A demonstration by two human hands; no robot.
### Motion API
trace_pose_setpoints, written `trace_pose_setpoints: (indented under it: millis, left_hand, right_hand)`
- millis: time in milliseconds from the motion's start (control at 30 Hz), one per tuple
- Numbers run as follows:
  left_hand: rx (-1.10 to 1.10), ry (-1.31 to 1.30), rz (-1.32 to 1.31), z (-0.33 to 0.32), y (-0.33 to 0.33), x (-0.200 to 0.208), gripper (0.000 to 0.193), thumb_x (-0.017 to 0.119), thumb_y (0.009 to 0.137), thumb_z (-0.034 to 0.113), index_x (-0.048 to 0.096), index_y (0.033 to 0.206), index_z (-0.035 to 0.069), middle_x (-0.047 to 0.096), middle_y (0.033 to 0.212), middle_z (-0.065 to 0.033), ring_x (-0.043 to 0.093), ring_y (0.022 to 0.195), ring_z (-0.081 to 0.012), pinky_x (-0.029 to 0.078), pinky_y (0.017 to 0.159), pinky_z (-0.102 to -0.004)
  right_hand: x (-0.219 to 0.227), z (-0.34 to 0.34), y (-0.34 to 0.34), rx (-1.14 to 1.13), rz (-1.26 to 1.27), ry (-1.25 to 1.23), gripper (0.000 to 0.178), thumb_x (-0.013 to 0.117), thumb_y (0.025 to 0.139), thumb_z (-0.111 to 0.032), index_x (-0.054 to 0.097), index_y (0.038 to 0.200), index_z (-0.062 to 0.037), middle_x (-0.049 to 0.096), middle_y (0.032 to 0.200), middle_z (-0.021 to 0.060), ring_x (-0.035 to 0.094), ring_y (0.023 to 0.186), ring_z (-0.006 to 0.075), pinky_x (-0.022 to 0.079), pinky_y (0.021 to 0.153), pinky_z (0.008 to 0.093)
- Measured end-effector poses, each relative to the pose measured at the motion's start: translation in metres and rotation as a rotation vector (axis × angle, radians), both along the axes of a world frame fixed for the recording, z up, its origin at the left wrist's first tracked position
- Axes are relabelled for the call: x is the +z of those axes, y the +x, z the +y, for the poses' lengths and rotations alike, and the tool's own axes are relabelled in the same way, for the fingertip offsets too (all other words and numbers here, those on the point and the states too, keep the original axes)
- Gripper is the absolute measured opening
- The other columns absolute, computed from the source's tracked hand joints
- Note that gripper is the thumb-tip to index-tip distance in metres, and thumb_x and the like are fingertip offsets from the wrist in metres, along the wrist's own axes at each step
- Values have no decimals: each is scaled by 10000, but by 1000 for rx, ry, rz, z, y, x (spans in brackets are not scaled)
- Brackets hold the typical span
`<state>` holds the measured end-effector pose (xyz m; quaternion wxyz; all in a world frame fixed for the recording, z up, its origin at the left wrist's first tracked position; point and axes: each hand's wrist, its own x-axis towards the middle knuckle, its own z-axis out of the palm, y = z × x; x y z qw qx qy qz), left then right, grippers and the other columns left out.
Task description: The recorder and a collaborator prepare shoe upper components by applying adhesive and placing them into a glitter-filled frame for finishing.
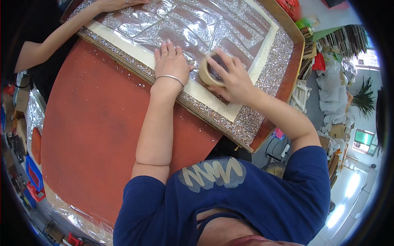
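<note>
My left hand [171, 62] lies flat with fingers stretched on the near edge of a clear plastic sheet [186, 43] that has raised or cut shapes in it. In my right hand [234, 78] is a wide roll of cream tape [205, 73], gripped by its rim and held on or just above the sheet. A pale tape strip [264, 61] borders the sheet. Around it, silvery and brown sparkling chips [283, 51] cover a board with a raised wooden rim [298, 44]. Whether the roll touches the sheet is hard to tell.
Another person's hand [113, 4] rests at the board's far left edge. Below the board spreads a red-brown tabletop [98, 135] with scattered chips. On the right stand stacked boards [340, 41], white bags [330, 90] and a fan [274, 169]. A blue crate [33, 172] lies at left.
</note>
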<state>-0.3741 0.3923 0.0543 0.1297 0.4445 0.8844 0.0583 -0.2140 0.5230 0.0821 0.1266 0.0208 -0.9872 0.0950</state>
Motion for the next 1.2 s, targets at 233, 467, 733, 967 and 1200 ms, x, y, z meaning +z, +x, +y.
trace_pose_setpoints:
  millis: [233, 467, 733, 967, 1200]
  left_hand:
    - [-83, 9, -13, 9, -1, 12, 579, 499, 898, 280, 384, 1374, -30, 284, 1475, -242, 215, 1400, -356, 125, 1153, -455]
    - [-115, -296, -4, -2, -18, -8, 639, 536, 920, 271, 278, 1426, -21, 162, 1512, -264, 149, 1410, -389, 148, 1136, -485]
    - [-218, -281, 107, 55, 78, -10, 638, 419, 968, 303, 227, 1403, -122, 122, 1487, -342, 141, 1406, -427, 133, 1140, -487]
    - [-670, 239, -124, 24, 117, -12, 560, 554, 835, 110, 367, 1293, -151, 276, 1418, -361, 236, 1356, -464, 166, 1133, -502]
    - [-694, 382, -325, 40, 117, -7, 523, 513, 822, 59, 393, 1301, -112, 369, 1396, -286, 326, 1319, -417, 255, 1107, -471]
  right_hand:
    - [-11, -1, -9, -92, 44, 13, 778, 781, 669, -246, 434, 1350, -103, 398, 1357, 201, 510, 1066, 370, 423, 905, 435]
    - [-42, 68, -6, -232, 91, 315, 515, 586, 791, -448, 529, 1262, -248, 439, 1345, 118, 455, 1149, 342, 449, 853, 485]
    - [-52, 95, 20, -712, 223, 52, 700, 588, 786, -563, 460, 1367, -194, 320, 1444, 220, 382, 1251, 417, 294, 1015, 573]
    - [-60, 80, -57, -550, 273, -84, 670, 660, 715, -487, 515, 1284, -164, 365, 1421, 154, 436, 1188, 419, 400, 913, 559]
    - [-44, 94, -96, -175, 308, -208, 462, 687, 621, -198, 582, 1052, -69, 604, 1036, 122, 571, 992, 330, 482, 804, 432]
